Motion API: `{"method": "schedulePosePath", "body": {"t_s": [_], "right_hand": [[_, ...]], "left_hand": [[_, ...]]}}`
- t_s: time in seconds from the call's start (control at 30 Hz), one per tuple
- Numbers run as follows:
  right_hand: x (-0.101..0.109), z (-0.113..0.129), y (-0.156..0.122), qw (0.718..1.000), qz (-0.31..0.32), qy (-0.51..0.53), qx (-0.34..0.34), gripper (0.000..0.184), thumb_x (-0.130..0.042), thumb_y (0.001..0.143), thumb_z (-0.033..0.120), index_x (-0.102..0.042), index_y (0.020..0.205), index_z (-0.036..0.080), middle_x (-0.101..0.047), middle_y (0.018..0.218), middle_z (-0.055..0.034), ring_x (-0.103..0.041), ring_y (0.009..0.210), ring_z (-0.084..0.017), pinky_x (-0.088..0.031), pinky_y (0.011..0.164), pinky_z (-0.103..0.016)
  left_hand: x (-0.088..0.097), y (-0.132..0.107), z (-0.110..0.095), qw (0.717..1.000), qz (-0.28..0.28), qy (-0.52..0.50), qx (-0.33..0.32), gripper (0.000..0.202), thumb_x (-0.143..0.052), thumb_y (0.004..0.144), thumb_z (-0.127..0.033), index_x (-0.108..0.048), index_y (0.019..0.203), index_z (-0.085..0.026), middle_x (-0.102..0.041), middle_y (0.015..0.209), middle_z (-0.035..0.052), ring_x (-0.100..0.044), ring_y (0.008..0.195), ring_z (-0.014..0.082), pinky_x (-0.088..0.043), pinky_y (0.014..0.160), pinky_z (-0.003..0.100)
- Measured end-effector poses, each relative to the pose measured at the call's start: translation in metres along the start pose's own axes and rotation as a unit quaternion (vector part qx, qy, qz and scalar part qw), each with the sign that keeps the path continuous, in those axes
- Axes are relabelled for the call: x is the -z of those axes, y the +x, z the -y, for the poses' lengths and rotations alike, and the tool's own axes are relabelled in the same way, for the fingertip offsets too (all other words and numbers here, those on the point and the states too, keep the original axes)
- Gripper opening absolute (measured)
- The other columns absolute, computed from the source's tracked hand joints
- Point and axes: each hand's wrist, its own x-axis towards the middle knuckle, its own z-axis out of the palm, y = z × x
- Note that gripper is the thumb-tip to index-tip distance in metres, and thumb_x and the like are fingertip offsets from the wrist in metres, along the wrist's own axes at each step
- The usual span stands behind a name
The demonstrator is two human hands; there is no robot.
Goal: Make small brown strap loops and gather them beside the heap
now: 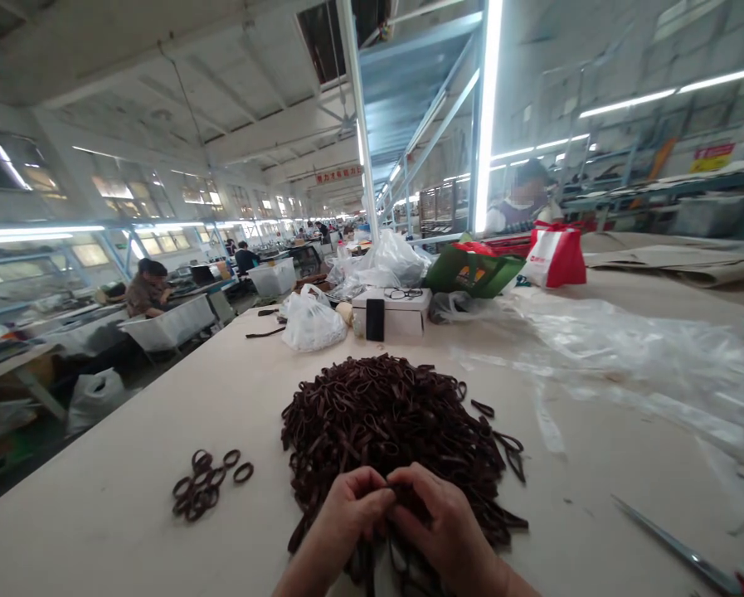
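My left hand (pixel 360 506) and my right hand (pixel 437 518) meet at the near edge of a large heap of dark brown strap loops (pixel 377 406). Both hands are closed, thumbs and forefingers pinched together. A small dark piece, seemingly one of the loops, shows between the fingertips, mostly covered by them. More loops hang or lie just below the hands. To the left on the table sits a small group of round brown rings (pixel 201 485). Several loose loops (pixel 512 452) lie along the heap's right side.
Scissors (pixel 676 543) lie at the right front of the pale table (pixel 128 439). Clear plastic sheeting (pixel 645 348) spreads over the right side. Behind the heap stand a white box (pixel 402 311), a dark phone (pixel 375 320), a white plastic bag (pixel 313 319) and a green bag (pixel 471 272).
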Motion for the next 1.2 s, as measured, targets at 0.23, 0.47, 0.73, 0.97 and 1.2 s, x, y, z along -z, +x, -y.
{"method": "schedulePosePath", "body": {"t_s": [0.23, 0.47, 0.73, 0.97, 1.2], "right_hand": [[0.0, 0.005, 0.003, 0.995, 0.011, 0.07, -0.076, 0.016, -0.052, 0.081, 0.014, -0.066, 0.088, 0.019, -0.068, 0.083, -0.0018, -0.064, 0.078, -0.016, -0.05, 0.073, -0.026], [0.0, 0.004, 0.004, 0.994, -0.029, 0.065, -0.088, 0.012, -0.051, 0.08, 0.019, -0.064, 0.081, 0.02, -0.065, 0.077, -0.0016, -0.062, 0.074, -0.018, -0.049, 0.071, -0.028], [0.015, 0.018, 0.008, 0.963, 0.07, 0.222, -0.135, 0.006, -0.052, 0.076, 0.024, -0.056, 0.074, 0.02, -0.048, 0.071, 0.0022, -0.045, 0.066, -0.013, -0.039, 0.059, -0.023], [0.0, 0.012, 0.004, 0.978, 0.073, 0.171, -0.099, 0.007, -0.052, 0.07, 0.014, -0.05, 0.07, 0.02, -0.047, 0.071, 0.0029, -0.045, 0.067, -0.012, -0.039, 0.061, -0.024], [-0.004, 0.018, 0.002, 0.992, 0.007, 0.052, -0.116, 0.01, -0.05, 0.07, 0.013, -0.045, 0.068, 0.022, -0.046, 0.063, 0.0045, -0.046, 0.061, -0.013, -0.038, 0.056, -0.024]], "left_hand": [[0.0, -0.002, 0.005, 1.0, 0.008, 0.003, -0.003, 0.039, -0.075, 0.064, -0.048, -0.052, 0.065, -0.017, -0.044, 0.044, -0.0074, -0.034, 0.038, 0.0042, -0.021, 0.041, 0.019], [-0.007, -0.008, -0.002, 0.999, 0.045, -0.002, -0.018, 0.025, -0.071, 0.063, -0.031, -0.053, 0.07, -0.016, -0.046, 0.054, -0.0065, -0.036, 0.047, 0.0047, -0.027, 0.047, 0.02], [0.009, -0.002, 0.003, 0.991, -0.071, 0.069, -0.086, 0.006, -0.06, 0.069, -0.022, -0.057, 0.069, -0.016, -0.046, 0.06, -0.0046, -0.038, 0.057, 0.0087, -0.031, 0.053, 0.021], [0.004, -0.01, -0.002, 0.969, -0.09, 0.186, -0.138, 0.006, -0.057, 0.074, -0.018, -0.061, 0.07, -0.019, -0.059, 0.068, 0.0, -0.051, 0.066, 0.0142, -0.04, 0.062, 0.024], [-0.007, -0.018, 0.005, 0.929, -0.11, 0.313, -0.165, 0.005, -0.056, 0.078, -0.02, -0.059, 0.077, -0.024, -0.06, 0.065, -0.0006, -0.056, 0.061, 0.0162, -0.038, 0.061, 0.027]]}}
